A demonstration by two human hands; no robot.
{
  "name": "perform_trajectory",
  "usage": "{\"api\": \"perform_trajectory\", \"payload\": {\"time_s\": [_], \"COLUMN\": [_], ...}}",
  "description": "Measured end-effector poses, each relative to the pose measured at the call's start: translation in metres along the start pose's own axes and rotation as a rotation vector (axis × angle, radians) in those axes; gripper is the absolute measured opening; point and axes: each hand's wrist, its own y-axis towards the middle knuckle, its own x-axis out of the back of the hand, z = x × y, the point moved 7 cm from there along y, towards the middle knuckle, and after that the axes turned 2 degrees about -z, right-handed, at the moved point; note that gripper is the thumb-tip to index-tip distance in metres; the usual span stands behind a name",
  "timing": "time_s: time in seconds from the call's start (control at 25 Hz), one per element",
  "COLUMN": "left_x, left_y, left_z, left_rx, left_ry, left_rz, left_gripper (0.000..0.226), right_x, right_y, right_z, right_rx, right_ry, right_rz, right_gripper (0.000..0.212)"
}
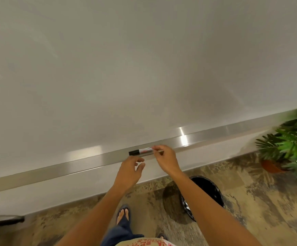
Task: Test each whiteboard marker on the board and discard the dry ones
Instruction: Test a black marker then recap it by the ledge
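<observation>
Nearest you, the black-lined bin [206,194] stands on the floor below the board's metal ledge [55,167], just under your right forearm. Your left hand [130,169] hovers just short of the ledge, fingers loosely spread and holding nothing. Your right hand [165,158] pinches the barrel end of the marker [140,151], which lies along the ledge with its black cap pointing left. Above the ledge rises the whiteboard [144,68].

1 head-worn wide-angle view, close, angled forward and down at whiteboard [144,68] and floor [250,201].
</observation>
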Motion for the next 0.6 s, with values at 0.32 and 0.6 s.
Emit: {"api": "perform_trajectory", "payload": {"time_s": [0.32, 0.6], "left_x": [0.063, 0.087], "left_y": [0.025, 0.018], "left_z": [0.044, 0.081], "left_rx": [0.012, 0.088], "left_ry": [-0.061, -0.083], "left_rz": [-0.097, -0.133], "left_gripper": [0.022, 0.022], "right_x": [-0.087, -0.111], "right_y": [0.038, 0.038], "right_z": [0.044, 0.043], "right_rx": [0.446, 0.529], "right_ry": [-0.950, -1.143], "right_rz": [0.175, 0.113], "right_gripper": [0.027, 0.014]}}
